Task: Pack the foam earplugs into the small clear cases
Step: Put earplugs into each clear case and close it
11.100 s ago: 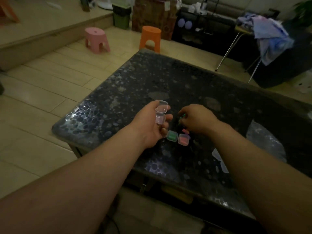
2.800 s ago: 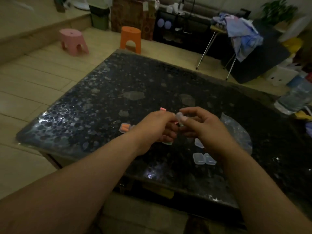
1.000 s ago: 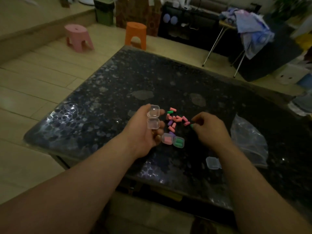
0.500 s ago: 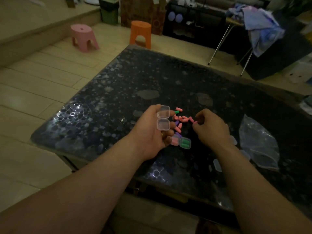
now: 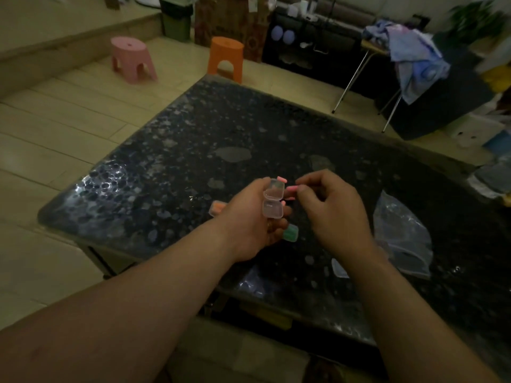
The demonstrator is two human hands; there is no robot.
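Note:
My left hand (image 5: pixel 250 221) holds a small clear case (image 5: pixel 273 201) with its lid hinged open, raised above the dark table (image 5: pixel 193 150). My right hand (image 5: pixel 330 208) pinches a pink earplug (image 5: pixel 292 189) just right of the open lid. Another pink earplug (image 5: pixel 281 178) shows behind the lid. A case with green earplugs (image 5: pixel 290 233) lies on the table under my left fingers. A case with orange-pink earplugs (image 5: pixel 217 208) lies left of my left hand. The loose pile of earplugs is mostly hidden by my hands.
A crumpled clear plastic bag (image 5: pixel 401 233) lies on the table to the right. An empty clear case (image 5: pixel 338 268) sits by my right wrist. Beyond the table stand a pink stool (image 5: pixel 132 59) and an orange stool (image 5: pixel 225 59).
My right hand has lifted from the earplug pile with a pink earplug and moved up beside the open case. My left hand keeps holding the case.

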